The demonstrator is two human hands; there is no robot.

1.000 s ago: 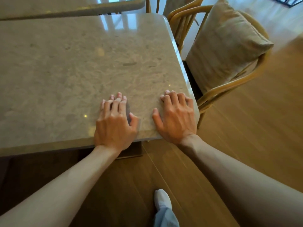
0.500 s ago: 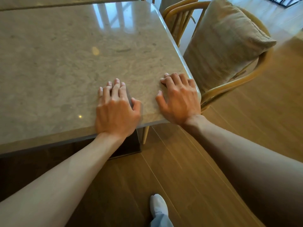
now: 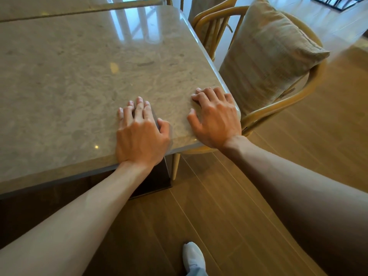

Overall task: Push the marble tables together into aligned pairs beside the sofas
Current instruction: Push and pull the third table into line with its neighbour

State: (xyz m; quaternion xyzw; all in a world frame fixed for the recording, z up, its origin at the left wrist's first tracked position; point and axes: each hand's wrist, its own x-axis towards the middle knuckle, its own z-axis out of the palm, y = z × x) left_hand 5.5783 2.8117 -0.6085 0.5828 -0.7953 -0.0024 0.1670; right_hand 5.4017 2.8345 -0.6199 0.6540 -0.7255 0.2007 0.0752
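Note:
A beige marble table (image 3: 69, 86) fills the left and middle of the head view. Both my hands lie flat on its near right corner, fingers spread and holding nothing. My left hand (image 3: 139, 134) rests with its heel at the near edge. My right hand (image 3: 216, 118) sits at the rounded corner. A second marble table (image 3: 49, 6) lies beyond it at the top left, with only a thin dark seam between the two tops. The near table's dark pedestal base (image 3: 153, 182) shows under the edge.
A curved wooden chair (image 3: 278, 104) with a tan cushion (image 3: 268, 52) stands tight against the table's right side; its arm runs under the corner by my right hand. Another wooden chair (image 3: 209, 22) stands behind it. My white shoe (image 3: 194, 257) is on the wooden floor (image 3: 298, 166).
The near table has slid away from me toward the far table, and the gap between them has narrowed to a seam. Its right corner now overlaps the chair's arm. Both hands stayed flat on the top.

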